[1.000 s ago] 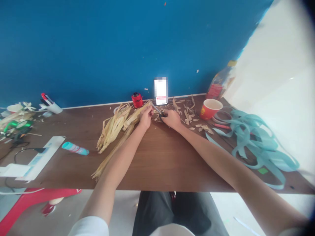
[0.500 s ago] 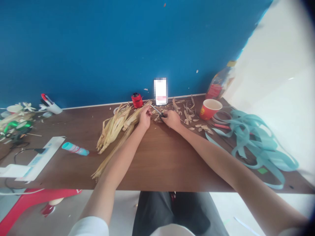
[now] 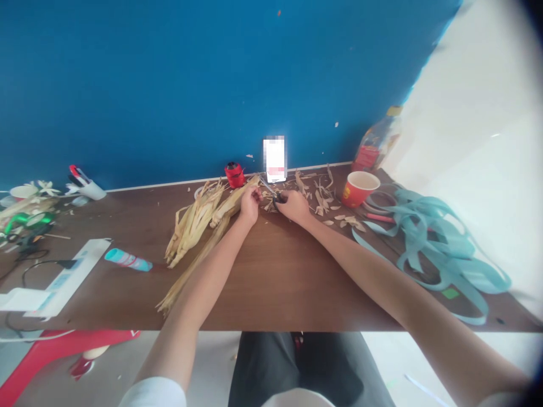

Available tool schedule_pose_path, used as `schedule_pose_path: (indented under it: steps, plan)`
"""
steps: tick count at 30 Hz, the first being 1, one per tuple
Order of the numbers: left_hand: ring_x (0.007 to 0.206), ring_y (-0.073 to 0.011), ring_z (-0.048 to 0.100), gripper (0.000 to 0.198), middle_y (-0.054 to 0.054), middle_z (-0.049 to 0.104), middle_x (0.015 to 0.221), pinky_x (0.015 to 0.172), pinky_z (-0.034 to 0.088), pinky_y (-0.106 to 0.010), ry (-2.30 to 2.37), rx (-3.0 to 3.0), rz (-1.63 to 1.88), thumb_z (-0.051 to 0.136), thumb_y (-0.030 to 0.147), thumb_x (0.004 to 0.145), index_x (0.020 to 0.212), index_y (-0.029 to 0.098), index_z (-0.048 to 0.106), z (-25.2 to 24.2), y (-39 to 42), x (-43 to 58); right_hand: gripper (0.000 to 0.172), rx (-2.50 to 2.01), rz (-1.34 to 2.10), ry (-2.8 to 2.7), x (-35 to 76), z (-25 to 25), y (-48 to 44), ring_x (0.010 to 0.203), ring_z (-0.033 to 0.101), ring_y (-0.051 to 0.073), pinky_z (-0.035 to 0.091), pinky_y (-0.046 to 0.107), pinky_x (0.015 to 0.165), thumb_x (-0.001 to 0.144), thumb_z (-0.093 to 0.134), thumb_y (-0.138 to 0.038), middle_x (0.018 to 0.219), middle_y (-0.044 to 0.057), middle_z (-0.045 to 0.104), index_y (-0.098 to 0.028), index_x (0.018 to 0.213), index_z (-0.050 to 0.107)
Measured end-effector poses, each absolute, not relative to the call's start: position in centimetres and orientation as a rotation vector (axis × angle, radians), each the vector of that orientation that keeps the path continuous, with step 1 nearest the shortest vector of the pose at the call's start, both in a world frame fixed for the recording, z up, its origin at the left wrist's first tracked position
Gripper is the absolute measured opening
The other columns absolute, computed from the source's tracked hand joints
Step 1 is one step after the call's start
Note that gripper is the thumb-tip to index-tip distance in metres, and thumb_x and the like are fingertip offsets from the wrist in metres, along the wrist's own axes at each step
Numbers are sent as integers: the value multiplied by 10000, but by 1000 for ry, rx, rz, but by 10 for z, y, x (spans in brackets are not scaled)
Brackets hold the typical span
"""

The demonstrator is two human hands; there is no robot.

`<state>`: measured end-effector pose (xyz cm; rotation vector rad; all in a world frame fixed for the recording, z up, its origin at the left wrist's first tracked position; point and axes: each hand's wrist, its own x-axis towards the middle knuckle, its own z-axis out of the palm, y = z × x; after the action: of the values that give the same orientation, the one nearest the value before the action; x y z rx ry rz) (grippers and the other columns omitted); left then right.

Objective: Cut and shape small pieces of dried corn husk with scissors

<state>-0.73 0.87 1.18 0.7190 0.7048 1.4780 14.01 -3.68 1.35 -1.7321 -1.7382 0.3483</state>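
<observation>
**Head view, looking down.** A brown wooden tabletop point(image 3: 271, 282) stands against a blue painted wall point(image 3: 169, 85).

**Hands.**
- The left hand point(image 3: 250, 204) is clenched. Its fingertips point(image 3: 255, 195) pinch the far end of a bundle of pale straw-coloured dried husk strips point(image 3: 197, 217).
- From those fingers the bundle fans out to the person's left and trails back beside the forearm toward the near table edge, lying flat on the wood.
- The right hand point(image 3: 293, 206) is closed around the handles of a pair of small black-handled metal scissors point(image 3: 274, 195).
- The blades run from the right fingers toward the left fingertips and reach the pinched husk end between the two hands. Whether the blades are parted is too small to tell.

**Surroundings.**
- Loose husk scraps point(image 3: 324, 204) lie scattered just beyond and to the right of the right fingers.
- Farther right of them stands an upright red paper cup point(image 3: 358, 188).
- Beyond the cup is a clear plastic bottle with a red label point(image 3: 375, 148).
- A tangle of pale blue ribbon point(image 3: 432, 237) lies well to the right of the right hand.
- Just beyond the left fingers, at the foot of the wall, sits a red thread spool point(image 3: 234, 174).
- Beyond the gap between the hands a white upright rectangular object point(image 3: 274, 159) leans on the wall, its surface blurred.
- Well to the left of the left fingers, past the husks, lies a turquoise plastic tube point(image 3: 127, 260).
</observation>
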Motion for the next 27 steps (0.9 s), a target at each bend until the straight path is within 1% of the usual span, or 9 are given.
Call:
schedule_pose_path:
  steps: [4,6,8,11,15,17,20,23,27]
  plan:
    - [526,-60,442,167,31,490,588,506,344,-194,753,930,1461,682,199,696,632,144,538,7,8,-7,184,-1590,340,-1664,142,15,-37,632,510,145,315,228,552,742,529,-361,648,2,592,-195,687,584]
    - [528,-58,442,171,34,500,578,514,347,-187,777,1071,1439,701,177,662,617,143,540,5,7,-6,161,-1531,313,-1597,143,17,-38,633,502,146,335,230,567,754,517,-329,660,8,591,-185,738,590]
    - [534,-63,457,195,34,510,570,529,360,-189,793,1173,1412,703,171,649,595,148,517,3,6,-5,172,-1502,305,-1538,143,19,-40,610,489,144,348,234,570,772,504,-324,645,7,578,-178,789,592]
    - [528,-71,475,204,43,512,560,529,361,-192,812,1232,1365,694,161,639,612,159,492,4,2,-3,186,-1430,341,-1521,144,21,-43,578,480,136,362,234,573,786,493,-323,625,-10,560,-176,851,587]
    - [488,-57,440,189,53,515,570,485,310,-183,841,1299,1258,682,151,641,665,167,495,8,-4,1,200,-1330,400,-1518,144,20,-42,603,499,132,387,231,602,766,500,-300,690,-5,592,-175,899,583]
    - [500,-58,448,164,48,534,594,484,306,-181,843,1346,1205,680,156,640,705,164,530,10,-6,2,203,-1303,430,-1509,144,18,-40,601,491,131,384,231,590,753,515,-310,698,-5,592,-176,889,586]
    - [525,-68,473,136,37,553,603,493,320,-184,859,1392,1156,676,181,651,743,157,580,11,-6,3,166,-1305,439,-1503,144,15,-38,579,465,128,367,233,563,735,533,-318,652,-14,557,-179,810,586]
    - [525,-79,484,118,27,558,598,490,333,-192,899,1381,1157,663,235,694,759,158,602,11,-6,3,130,-1317,416,-1483,145,14,-37,598,464,131,371,236,576,715,539,-299,660,-7,556,-181,755,576]
    - [551,-93,517,155,12,582,634,502,368,-201,928,1411,1168,639,317,763,769,167,601,10,-6,3,129,-1287,427,-1464,144,14,-37,608,458,133,373,239,584,710,540,-303,669,-3,562,-184,749,573]
